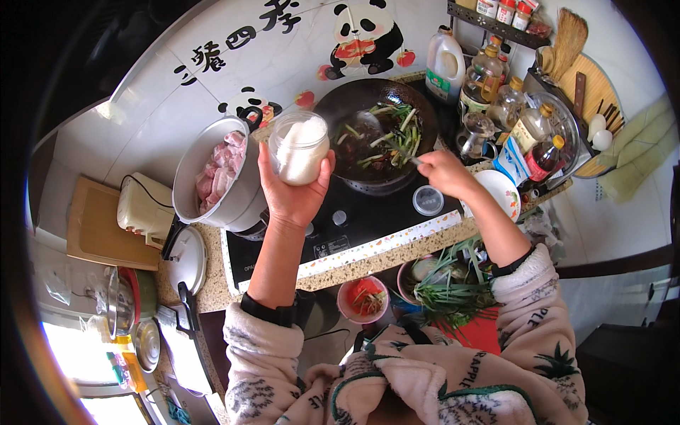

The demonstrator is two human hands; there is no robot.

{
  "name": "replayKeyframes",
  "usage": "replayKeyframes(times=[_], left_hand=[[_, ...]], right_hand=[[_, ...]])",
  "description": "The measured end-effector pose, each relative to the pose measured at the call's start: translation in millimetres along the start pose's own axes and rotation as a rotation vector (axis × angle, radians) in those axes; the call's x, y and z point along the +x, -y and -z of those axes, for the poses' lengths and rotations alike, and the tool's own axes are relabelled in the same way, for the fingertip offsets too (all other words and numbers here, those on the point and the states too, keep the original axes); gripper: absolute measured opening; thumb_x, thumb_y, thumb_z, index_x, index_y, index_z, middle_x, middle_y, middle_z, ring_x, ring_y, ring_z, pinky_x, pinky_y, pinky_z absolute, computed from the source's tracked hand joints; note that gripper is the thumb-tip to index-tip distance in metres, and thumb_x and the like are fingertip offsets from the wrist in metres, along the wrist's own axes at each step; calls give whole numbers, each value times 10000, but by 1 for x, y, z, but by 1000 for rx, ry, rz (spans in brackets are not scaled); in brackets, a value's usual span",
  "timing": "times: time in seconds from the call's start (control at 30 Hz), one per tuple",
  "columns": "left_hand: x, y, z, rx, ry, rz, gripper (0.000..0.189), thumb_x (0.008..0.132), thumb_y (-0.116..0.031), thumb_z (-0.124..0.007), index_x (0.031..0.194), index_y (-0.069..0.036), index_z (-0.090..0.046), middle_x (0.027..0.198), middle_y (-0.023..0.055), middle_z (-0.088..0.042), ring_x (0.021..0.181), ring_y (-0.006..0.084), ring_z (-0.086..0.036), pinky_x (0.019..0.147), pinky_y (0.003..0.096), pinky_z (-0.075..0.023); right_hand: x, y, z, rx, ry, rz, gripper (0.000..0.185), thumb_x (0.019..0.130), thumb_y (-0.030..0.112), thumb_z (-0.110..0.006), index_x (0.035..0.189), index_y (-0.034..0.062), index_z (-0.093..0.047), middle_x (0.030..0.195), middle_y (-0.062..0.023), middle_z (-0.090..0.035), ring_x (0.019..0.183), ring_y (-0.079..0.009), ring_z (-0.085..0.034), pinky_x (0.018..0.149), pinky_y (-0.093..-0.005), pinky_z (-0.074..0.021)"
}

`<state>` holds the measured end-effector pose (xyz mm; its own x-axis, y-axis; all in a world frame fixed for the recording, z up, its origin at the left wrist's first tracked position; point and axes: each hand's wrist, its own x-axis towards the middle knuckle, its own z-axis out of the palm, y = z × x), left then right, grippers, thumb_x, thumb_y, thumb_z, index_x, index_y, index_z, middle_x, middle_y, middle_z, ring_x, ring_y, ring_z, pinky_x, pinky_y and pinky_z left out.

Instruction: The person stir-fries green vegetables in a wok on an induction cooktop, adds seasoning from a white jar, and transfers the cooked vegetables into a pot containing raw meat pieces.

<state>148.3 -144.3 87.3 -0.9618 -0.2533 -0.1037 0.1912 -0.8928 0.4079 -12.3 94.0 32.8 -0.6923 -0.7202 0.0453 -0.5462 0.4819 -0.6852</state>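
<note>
My left hand (295, 196) holds up a clear open jar (299, 151) of white granules, salt or sugar by the look of it. Just right of it, a dark wok (340, 164) sits on the black gas stove (366, 228). Dark liquid and scallion pieces (406, 127) lie inside the wok. My right hand (446, 172) grips the handle of a metal ladle (367, 123), whose bowl rests low among the food. A round jar lid (428, 200) lies on the stovetop below my right hand.
Left of the jar stands a tilted-looking metal pot (183, 175) with raw meat pieces (220, 170). Bottles (483, 74) and a white plate (496, 194) crowd the right side. A pressure cooker lid (188, 260) lies at left. Leafy greens (451, 287) and a pink bin (364, 300) are below the counter.
</note>
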Motion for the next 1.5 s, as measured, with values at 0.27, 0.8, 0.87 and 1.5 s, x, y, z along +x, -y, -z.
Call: replayKeyframes(times=[0.27,0.8,0.87,1.5], left_hand=[[-14,-5,-4,-1,51,-10,748,818,-611,-563,1320,-69,-446,1204,217,-489,1016,321,-518,770,328,-561],[-40,-3,-1,-126,60,38,743,807,-604,-581,1305,-66,-455,1191,206,-479,1008,299,-506,768,337,-561],[-45,-4,1,-157,53,51,733,807,-603,-578,1302,-75,-460,1193,200,-478,1006,297,-504,761,338,-561],[-148,0,71,-281,-28,269,802,849,-704,-403,1342,-72,-421,1195,277,-516,891,400,-599,669,406,-597]], right_hand=[[-41,-26,45,147,112,-214,223,884,139,-544,714,-5,-529,550,-113,-509,477,-191,-500,531,-373,-423],[-38,-25,43,-109,-81,30,169,909,128,-544,954,-5,-638,651,-120,-593,583,-213,-564,593,-352,-454],[-24,-31,45,-250,-185,42,165,906,119,-538,934,-15,-631,674,-142,-605,616,-253,-580,625,-376,-462],[-34,41,8,-63,-213,-449,206,922,164,-506,895,-23,-586,617,-131,-584,504,-211,-575,485,-379,-448]])
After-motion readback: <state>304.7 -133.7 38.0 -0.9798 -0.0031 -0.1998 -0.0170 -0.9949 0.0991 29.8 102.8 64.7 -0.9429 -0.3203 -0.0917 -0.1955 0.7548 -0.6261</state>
